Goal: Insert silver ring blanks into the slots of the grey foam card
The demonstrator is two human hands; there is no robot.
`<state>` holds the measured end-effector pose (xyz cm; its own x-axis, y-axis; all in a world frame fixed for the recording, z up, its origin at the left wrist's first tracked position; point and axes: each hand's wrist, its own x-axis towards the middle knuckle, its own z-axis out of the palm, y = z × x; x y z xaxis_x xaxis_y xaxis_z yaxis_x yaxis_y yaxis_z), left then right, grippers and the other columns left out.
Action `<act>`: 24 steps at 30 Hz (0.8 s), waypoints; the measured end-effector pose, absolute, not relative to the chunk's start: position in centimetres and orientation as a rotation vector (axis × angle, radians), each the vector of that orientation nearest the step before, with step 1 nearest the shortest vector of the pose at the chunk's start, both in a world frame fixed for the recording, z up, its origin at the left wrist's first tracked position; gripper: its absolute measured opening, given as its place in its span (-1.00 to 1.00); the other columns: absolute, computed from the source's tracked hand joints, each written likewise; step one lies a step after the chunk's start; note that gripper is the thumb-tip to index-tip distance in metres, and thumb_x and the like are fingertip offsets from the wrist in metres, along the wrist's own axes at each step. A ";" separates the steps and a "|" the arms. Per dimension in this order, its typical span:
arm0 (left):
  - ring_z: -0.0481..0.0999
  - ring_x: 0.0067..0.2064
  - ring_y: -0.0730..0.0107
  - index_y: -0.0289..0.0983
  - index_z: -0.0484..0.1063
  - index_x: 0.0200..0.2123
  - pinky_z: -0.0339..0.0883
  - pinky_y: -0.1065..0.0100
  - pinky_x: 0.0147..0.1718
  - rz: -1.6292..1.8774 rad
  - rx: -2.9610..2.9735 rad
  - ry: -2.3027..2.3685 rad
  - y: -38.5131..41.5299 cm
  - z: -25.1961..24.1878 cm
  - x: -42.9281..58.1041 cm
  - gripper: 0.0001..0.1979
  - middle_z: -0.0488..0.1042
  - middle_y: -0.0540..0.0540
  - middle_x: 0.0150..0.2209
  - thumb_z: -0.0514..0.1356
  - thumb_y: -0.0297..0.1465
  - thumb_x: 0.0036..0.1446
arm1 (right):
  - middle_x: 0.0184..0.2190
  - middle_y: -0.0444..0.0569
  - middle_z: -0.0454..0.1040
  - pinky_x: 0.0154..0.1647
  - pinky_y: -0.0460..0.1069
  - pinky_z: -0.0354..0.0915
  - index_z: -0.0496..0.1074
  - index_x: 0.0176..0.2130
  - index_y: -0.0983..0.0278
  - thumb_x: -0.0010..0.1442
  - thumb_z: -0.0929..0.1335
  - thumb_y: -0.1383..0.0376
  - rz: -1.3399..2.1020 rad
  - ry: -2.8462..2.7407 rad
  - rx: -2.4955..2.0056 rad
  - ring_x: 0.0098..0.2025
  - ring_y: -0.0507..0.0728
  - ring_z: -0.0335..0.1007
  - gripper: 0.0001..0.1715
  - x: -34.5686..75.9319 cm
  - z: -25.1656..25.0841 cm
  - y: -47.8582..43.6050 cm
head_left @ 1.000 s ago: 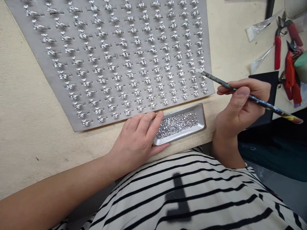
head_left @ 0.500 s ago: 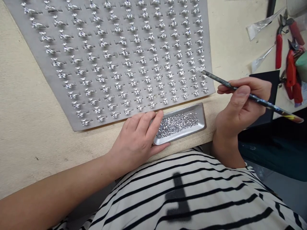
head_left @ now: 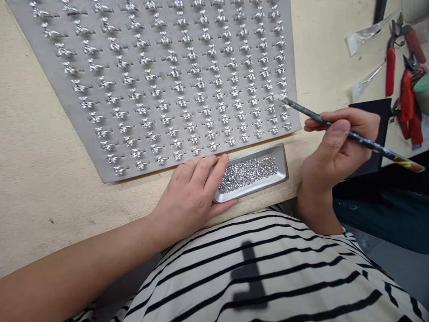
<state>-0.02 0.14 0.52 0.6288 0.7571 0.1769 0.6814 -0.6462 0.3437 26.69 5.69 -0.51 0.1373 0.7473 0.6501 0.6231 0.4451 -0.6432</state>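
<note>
My right hand is closed round a dark, pencil-like stick with a pale tip. That tip is over the right side of a grey ring board, by one of the rings; whether it touches is too small to tell. Rows of silver rings with sparkling stones stand in the board's slots. My left hand grips the left end of a small metal tray, fingers on the far rim and thumb along the near side. Many tiny clear stones lie in the tray, some hidden behind my fingers.
Red-handled pliers and more cutters lie at the right, beside a green round object. Small clear plastic bags are near them. A black flat item sits behind my right hand. The table's near edge runs by my body.
</note>
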 end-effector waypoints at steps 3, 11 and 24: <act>0.48 0.01 -0.11 -0.59 0.30 0.25 0.42 0.01 0.00 0.438 2.592 1.173 0.1 0.5 -0.1 -0.27 0.50 -0.46 0.03 0.26 -0.08 0.29 | -0.28 -0.22 0.44 -0.30 -0.16 0.42 0.53 -0.13 0.26 0.50 0.24 0.30 0.138 -1.549 -1.248 -0.32 -0.15 0.53 -0.71 26.8 -0.5 5.7; 0.49 0.03 -0.10 -0.60 0.29 0.26 0.38 0.06 0.04 0.423 2.602 1.176 0.0 0.5 -0.1 -0.25 0.50 -0.45 0.05 0.25 -0.06 0.30 | -0.58 -0.22 0.23 -0.57 -0.06 0.13 0.45 -0.42 0.23 0.39 0.22 0.26 -0.013 -1.461 -0.994 -0.59 -0.10 0.24 -0.63 26.6 -0.4 5.5; 0.49 0.05 -0.10 -0.59 0.27 0.28 0.38 0.04 0.04 0.399 2.580 1.180 0.0 0.5 -0.1 -0.25 0.50 -0.48 0.06 0.23 -0.05 0.32 | -0.68 -0.26 0.31 -0.62 0.00 0.13 0.28 -0.55 0.21 0.28 0.24 0.26 0.325 -1.827 -0.821 -0.68 -0.03 0.15 -0.64 27.2 0.6 3.9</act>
